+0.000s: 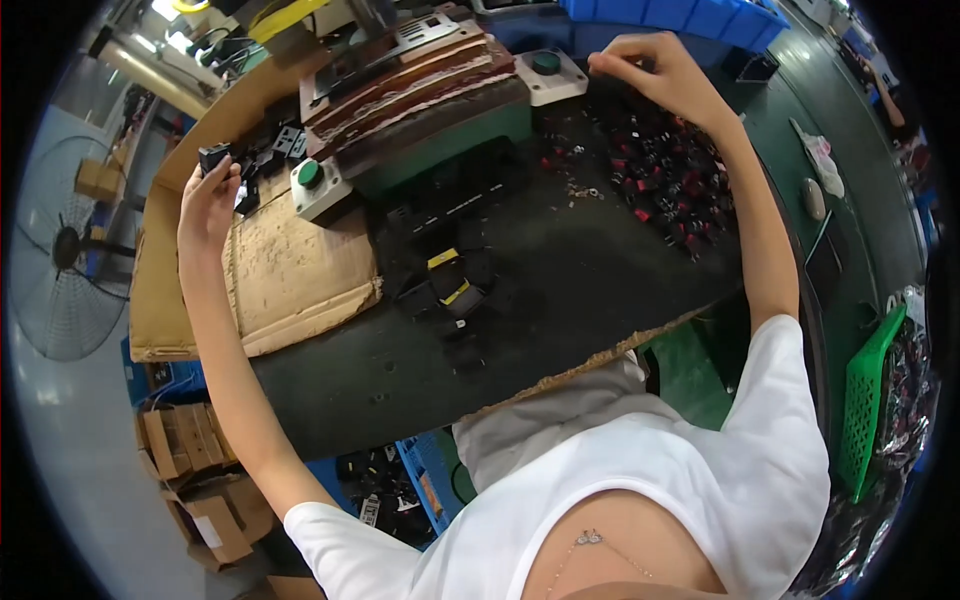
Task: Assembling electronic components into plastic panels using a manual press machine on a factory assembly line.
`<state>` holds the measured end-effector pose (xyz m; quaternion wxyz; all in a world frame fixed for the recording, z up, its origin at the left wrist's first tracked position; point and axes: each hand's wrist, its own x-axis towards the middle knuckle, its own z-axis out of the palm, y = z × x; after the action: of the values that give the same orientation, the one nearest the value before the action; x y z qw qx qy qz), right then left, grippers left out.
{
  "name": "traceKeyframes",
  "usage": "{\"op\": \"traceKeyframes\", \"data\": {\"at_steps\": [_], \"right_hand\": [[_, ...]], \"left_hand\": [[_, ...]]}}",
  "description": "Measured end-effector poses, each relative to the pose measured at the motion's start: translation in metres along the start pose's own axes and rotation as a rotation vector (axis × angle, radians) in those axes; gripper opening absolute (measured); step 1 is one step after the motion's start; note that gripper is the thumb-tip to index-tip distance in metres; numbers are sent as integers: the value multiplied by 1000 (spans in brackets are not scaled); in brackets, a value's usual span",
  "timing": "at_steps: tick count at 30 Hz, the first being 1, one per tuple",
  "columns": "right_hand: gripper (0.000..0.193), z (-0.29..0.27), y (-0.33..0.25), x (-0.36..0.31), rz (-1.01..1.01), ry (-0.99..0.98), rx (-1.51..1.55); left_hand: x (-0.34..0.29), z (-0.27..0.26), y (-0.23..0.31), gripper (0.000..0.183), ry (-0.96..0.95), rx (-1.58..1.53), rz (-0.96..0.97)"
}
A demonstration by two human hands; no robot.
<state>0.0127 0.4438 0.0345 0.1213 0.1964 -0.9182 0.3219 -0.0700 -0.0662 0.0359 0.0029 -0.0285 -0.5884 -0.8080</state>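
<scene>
Out at the far left, my left hand [208, 205] grips a small black plastic part [214, 155] between thumb and fingers, above the cardboard-lined side of the table. Several similar black plastic parts [287, 142] lie just to the right of it. My right hand [670, 80] is raised at the far right with thumb and fingers curled together; whatever they hold is hidden or too small to see. Its fingertips are close to the right edge of a white box with a green button [546, 64]. Below that hand spreads a heap of small black and red parts [665, 175].
A machine with a layered top [420, 85] stands at the back, with a second green-button box [311, 175] at its left. A black fixture with yellow pads [447, 275] sits mid-table. Cardboard [300, 270] covers the left. A floor fan [67, 248] and a green basket [872, 400] flank the table.
</scene>
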Motion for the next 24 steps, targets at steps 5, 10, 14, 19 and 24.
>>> {"op": "traceKeyframes", "data": {"at_steps": [5,10,14,19,24], "right_hand": [[21,19,10,-7,-194,-207,122],[21,36,-20,-14,-94,-307,49],[19,40,-14,-19,-16,-338,11],[18,38,-13,-22,-73,-416,100],[18,35,-18,-23,-59,-459,83]], "left_hand": [[-23,77,-3,31,-192,695,241],[-31,122,-18,43,-128,1065,537],[-37,166,-18,51,-178,1004,482],[1,173,-29,40,-291,916,602],[27,171,-27,41,-345,1290,788]]}}
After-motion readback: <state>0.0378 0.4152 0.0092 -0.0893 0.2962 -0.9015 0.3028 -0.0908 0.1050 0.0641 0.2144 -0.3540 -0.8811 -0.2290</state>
